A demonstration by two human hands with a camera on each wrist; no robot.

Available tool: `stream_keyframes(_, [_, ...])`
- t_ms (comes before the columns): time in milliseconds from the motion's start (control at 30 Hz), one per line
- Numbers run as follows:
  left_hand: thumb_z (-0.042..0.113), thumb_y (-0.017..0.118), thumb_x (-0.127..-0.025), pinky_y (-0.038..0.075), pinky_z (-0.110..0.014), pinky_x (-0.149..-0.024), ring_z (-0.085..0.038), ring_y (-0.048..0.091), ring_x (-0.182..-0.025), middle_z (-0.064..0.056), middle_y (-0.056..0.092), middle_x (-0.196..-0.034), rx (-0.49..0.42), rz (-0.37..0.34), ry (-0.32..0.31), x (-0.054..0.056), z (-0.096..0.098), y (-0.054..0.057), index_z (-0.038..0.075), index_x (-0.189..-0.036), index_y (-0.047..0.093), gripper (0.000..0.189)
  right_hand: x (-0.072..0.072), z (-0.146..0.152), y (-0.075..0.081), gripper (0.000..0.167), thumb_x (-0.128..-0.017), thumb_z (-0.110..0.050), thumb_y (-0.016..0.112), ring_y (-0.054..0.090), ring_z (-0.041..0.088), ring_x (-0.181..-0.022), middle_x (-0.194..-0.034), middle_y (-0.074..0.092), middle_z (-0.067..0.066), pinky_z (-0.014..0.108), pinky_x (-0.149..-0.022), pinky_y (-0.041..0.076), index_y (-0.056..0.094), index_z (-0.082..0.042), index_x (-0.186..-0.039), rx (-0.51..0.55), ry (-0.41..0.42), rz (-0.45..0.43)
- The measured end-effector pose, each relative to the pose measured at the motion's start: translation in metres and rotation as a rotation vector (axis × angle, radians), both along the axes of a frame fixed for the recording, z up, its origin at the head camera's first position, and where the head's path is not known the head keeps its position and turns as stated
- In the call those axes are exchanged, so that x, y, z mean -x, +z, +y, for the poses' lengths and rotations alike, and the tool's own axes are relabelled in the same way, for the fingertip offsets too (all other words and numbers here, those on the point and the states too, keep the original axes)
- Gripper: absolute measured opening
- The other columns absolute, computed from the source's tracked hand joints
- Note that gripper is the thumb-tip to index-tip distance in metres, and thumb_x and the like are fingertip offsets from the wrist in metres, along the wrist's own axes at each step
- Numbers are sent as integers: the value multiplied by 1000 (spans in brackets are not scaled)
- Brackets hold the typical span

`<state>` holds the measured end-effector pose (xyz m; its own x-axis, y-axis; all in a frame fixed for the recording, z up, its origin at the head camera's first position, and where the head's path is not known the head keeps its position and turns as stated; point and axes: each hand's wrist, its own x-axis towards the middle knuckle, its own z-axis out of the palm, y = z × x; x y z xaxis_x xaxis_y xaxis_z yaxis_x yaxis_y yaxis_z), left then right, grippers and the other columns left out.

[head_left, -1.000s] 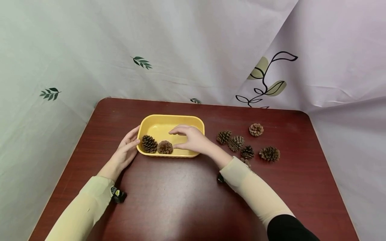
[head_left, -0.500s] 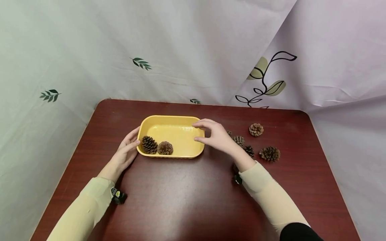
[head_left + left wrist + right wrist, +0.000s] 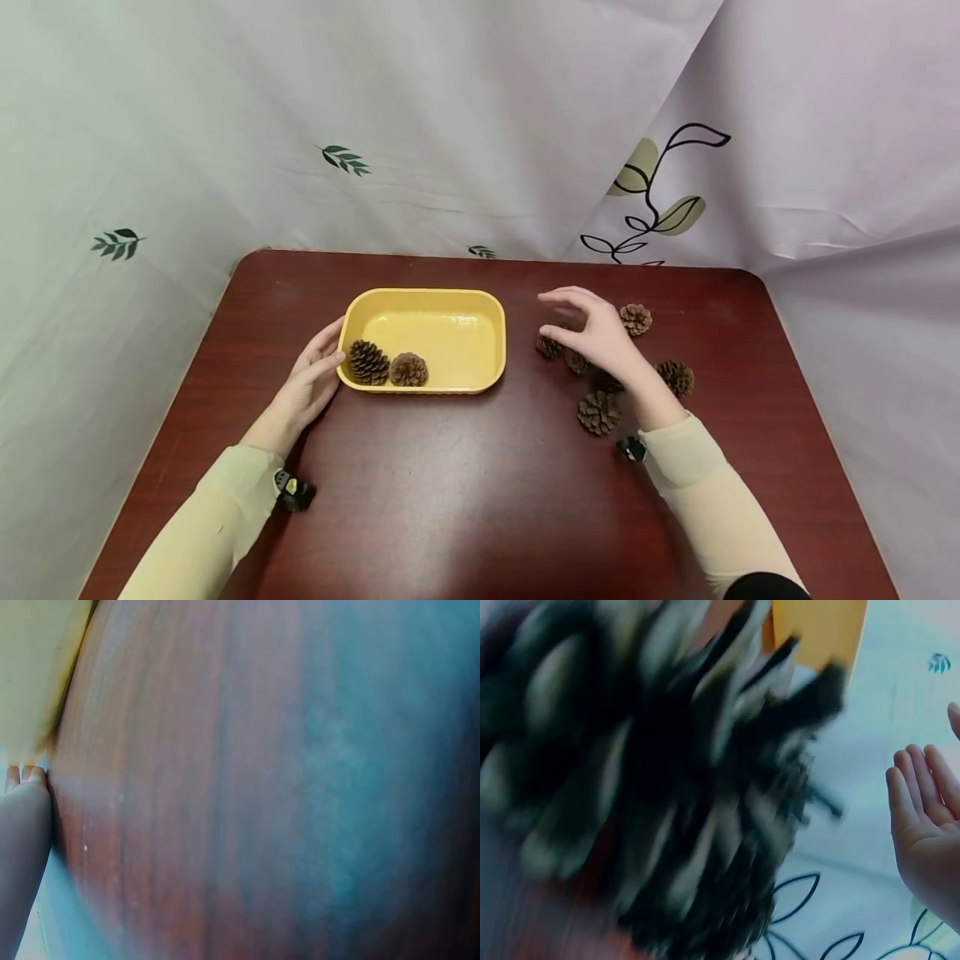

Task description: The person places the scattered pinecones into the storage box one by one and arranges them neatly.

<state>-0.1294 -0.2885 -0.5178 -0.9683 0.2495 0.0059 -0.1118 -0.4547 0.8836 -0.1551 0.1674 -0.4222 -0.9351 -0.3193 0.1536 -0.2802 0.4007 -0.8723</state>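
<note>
Pinecones (image 3: 598, 413), brown and woody, lay towards four o'clock of the yellow oblong tray (image 3: 457, 342), beneath and around the empty, parted right hand (image 3: 602, 335), apparently mid-reach; lowering and pinching seemed called for. The straight-fingered left hand (image 3: 309, 377) touched the tray's nine-o'clock end.

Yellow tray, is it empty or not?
Partly filled: two pinecones lie inside the yellow tray along its near side, the rest bare.

- The right hand (image 3: 597, 335) hides parts of some pine cones (image 3: 576, 362).
- In the right wrist view, one pine cone (image 3: 667, 765) is blurry and cut off.
- The left wrist view cuts off the yellow box (image 3: 34, 667).
- Both sleeves (image 3: 206, 517) run off the head view's bottom.
</note>
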Motion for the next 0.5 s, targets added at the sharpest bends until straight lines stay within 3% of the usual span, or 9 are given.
stream_keyframes(233, [-11,37,-106,49,-18,-107,-3,59,-133,12,63,-148,0,-8,1,0,0,1,22,-150,53,57,-3,30,-4,45,-91,3,81,63,43,-130,-137,66,23,53,-112,51,69,-1,-134,-39,-80,22])
stream_keyframes(433, [-10,37,-107,49,-18,-107,-3,59,-133,13,62,-148,10,-12,-1,0,-1,1,22,-151,52,57,-5,54,-6,43,-93,-1,80,64,40,-128,-138,66,20,16,-106,52,69,-2,-135,-87,-156,48])
stream_keyframes(500, [-10,37,-107,49,-18,-107,-3,59,-133,13,62,-148,12,-11,-1,0,-1,0,22,-151,52,57,-5,61,-6,44,-93,-1,81,68,23,-123,-137,67,20,8,-101,49,69,-2,-135,-99,-180,55])
